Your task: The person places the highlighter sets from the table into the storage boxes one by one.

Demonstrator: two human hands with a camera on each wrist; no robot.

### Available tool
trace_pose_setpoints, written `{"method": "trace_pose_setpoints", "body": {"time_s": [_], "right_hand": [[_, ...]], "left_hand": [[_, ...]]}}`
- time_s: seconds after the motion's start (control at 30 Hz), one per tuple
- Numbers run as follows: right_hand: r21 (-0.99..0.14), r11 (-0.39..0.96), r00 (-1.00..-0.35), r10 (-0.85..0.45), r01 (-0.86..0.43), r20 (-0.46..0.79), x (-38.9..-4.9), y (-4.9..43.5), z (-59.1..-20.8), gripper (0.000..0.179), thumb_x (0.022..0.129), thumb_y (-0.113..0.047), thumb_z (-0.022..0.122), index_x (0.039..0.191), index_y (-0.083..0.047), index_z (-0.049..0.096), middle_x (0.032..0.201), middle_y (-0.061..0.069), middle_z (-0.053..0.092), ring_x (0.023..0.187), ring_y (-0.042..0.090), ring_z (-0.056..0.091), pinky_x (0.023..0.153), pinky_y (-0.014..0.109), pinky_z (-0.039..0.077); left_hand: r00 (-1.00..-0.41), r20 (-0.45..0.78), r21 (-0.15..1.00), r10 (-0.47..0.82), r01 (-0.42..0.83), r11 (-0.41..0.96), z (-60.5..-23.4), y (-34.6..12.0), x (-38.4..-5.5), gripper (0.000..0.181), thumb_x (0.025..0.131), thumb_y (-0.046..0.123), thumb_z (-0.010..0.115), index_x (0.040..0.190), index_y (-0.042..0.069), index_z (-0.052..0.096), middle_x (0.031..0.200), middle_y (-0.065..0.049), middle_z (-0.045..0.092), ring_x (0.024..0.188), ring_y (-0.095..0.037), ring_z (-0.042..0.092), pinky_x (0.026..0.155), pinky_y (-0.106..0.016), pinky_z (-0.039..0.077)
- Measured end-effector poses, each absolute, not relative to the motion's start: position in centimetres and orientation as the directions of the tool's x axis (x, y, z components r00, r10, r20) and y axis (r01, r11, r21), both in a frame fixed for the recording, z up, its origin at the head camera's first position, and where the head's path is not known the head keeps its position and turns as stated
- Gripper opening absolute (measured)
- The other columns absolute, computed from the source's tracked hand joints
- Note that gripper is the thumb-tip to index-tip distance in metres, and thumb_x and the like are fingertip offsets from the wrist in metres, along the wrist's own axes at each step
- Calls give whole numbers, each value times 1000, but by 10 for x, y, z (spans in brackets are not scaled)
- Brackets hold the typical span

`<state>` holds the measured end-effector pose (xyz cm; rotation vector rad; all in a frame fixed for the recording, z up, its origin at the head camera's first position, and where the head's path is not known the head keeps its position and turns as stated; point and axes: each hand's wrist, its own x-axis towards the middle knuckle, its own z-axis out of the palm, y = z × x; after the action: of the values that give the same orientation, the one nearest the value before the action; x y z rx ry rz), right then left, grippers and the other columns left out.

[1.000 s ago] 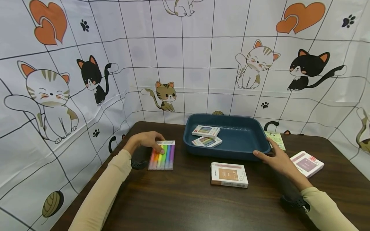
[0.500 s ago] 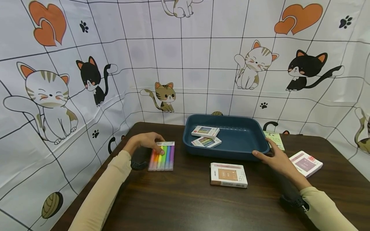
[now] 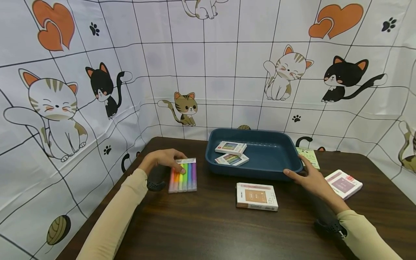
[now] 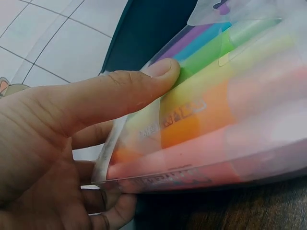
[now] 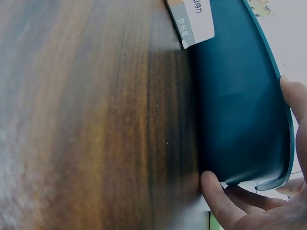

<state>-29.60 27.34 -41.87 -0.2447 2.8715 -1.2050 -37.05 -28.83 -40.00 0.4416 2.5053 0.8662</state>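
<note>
My left hand [image 3: 165, 159] pinches a clear pack of rainbow-coloured highlighters [image 3: 189, 180] by its far end, left of a dark blue tray [image 3: 264, 173]. In the left wrist view the thumb [image 4: 160, 72] lies on top of the pack and the other fingers reach beneath it. My right hand [image 3: 310, 180] grips the tray's near right corner. The right wrist view shows one fingertip [image 5: 209, 179] low against the tray's wall and another at the rim. Two small white boxes [image 3: 231, 147] with coloured pens printed on them lie overlapping in the tray's left half.
A white box with an orange panel [image 3: 256, 196] lies on the dark wooden table [image 3: 208, 231] before the tray. Another white box with a mauve panel [image 3: 344, 184] is right of my right hand. A green-yellow packet [image 3: 310, 157] lies behind that hand. Cat-printed sheeting [image 3: 221, 65] surrounds the table.
The near end of the highlighter pack has swung slightly to the right in my left hand. My right hand and the tray stay put.
</note>
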Motion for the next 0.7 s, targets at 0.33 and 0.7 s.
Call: {"method": "trace_pose_setpoints", "body": {"time_s": [0.33,0.7], "right_hand": [[-713,687,-987,-155,-139,43,-297,274,-422,109,93,-63,65,165,-14,-1,144,41,41,93,29,72,92,61,49],[-690,709,-987,-152,-143,49,-298,274,-420,108,93,-64,63,165,-15,-1,144,41,42,94,29,72,92,64,48]], "left_hand": [[-834,-282,791,474,78,606,-408,-300,-374,65,82,31,87,137,8,61,119,-11,64,102,-28,62,89,-44,55],[-816,-297,892,497,-51,448,-404,-299,-373,58,86,20,84,136,2,58,116,-20,66,97,-34,67,82,-48,60]]}}
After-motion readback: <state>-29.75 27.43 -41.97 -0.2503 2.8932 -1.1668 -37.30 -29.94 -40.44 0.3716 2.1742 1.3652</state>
